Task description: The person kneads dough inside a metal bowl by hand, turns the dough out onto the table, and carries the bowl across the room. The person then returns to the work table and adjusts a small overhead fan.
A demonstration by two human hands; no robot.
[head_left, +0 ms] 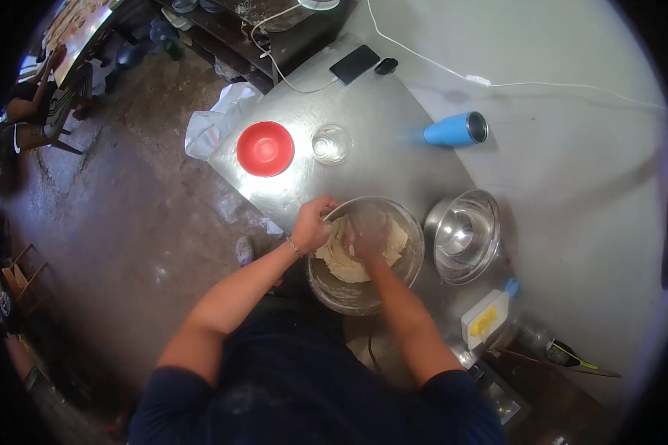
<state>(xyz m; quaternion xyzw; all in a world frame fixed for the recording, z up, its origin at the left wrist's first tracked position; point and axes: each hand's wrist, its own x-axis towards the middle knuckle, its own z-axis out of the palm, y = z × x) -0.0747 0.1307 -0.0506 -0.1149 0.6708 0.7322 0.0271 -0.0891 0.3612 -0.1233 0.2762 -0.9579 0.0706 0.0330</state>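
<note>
A large metal bowl (349,297) stands at the near edge of the steel table, with pale dough (341,259) inside. My left hand (312,225) grips the bowl's left rim, its fingers wrapped over the edge. Inside the bowl, my right hand (369,236) is on the dough; motion blur smears its fingers, so their pose cannot be made out. To the right of this bowl is a second, shiny metal bowl (464,237). Beyond the bowl are a red bowl (265,149) and a clear glass (330,144).
On the steel table (378,167) lie a black phone (355,64) with a cable and a blue tumbler (449,130). A white tray (473,315) with yellow contents is at the right. A wall bounds the right side. A seated person (30,104) is far left.
</note>
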